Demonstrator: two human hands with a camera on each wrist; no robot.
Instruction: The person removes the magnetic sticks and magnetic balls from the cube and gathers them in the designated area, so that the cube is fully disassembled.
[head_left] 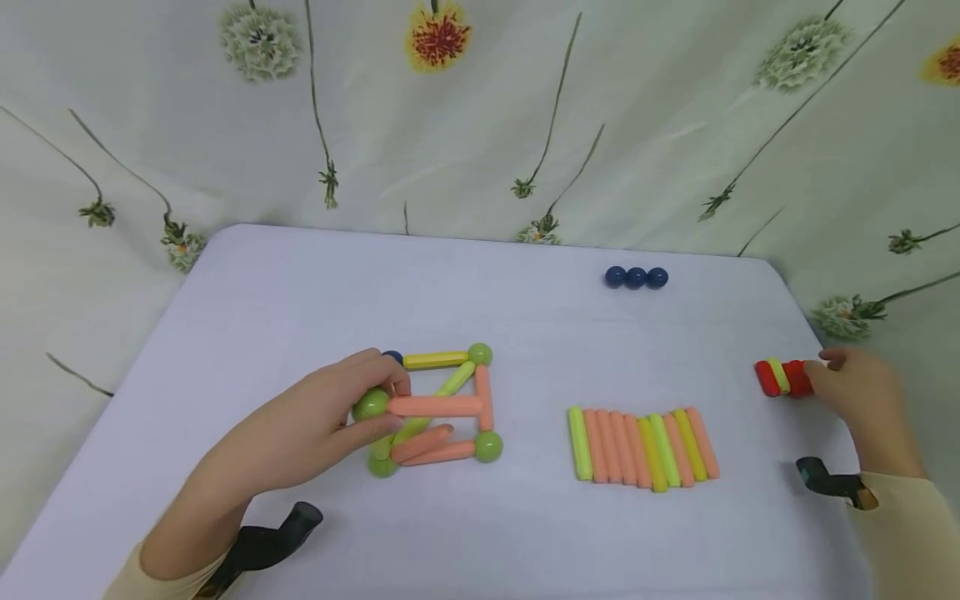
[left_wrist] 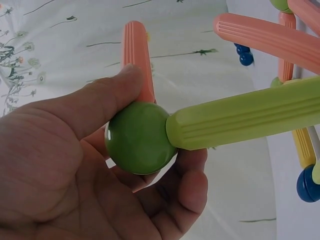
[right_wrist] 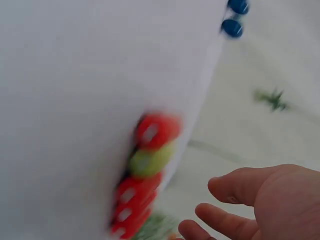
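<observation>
Blurry red pieces (right_wrist: 136, 201), right wrist view

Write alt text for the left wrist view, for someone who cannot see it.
A left hand has in its grip a green ball joined to a pink stick and a lime stick. At right are more sticks and blue balls; behind, flower-print cloth.
</observation>
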